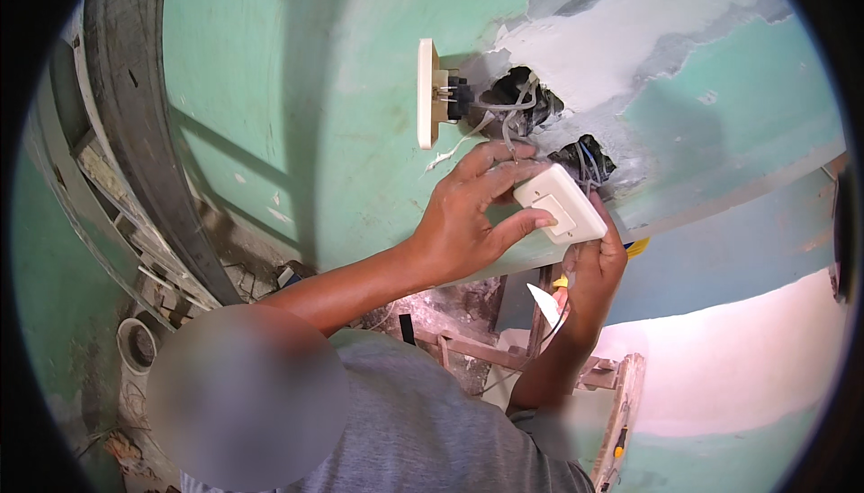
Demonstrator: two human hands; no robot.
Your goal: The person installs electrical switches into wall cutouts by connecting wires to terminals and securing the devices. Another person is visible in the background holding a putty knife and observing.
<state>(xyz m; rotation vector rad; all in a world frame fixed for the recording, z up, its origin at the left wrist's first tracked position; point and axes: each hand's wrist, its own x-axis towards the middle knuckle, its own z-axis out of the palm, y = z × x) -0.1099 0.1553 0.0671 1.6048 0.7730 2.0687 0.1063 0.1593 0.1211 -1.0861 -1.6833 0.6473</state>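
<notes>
A cream wall switch plate [565, 208] with one rocker is held between both my hands, tilted, just in front of the wall. My left hand [463, 214] has its thumb on the plate's front, its fingers reaching behind toward the wires. My right hand [597, 254] grips the plate's lower right edge, fingers partly hidden behind it. Grey wires [589, 164] come out of a rough hole [576, 153] right behind the plate. Up and left, a second cream plate [427, 97] with a black module [459, 97] hangs by wires from a larger hole [526, 97].
Grey-white plaster [648, 25] patches the green wall [243, 43]. A wooden frame [621, 412] below carries a yellow-handled screwdriver [620, 442]. A white pointed piece [544, 304] shows by my right wrist. At left are a dark curved panel [126, 88] and a bucket [135, 326].
</notes>
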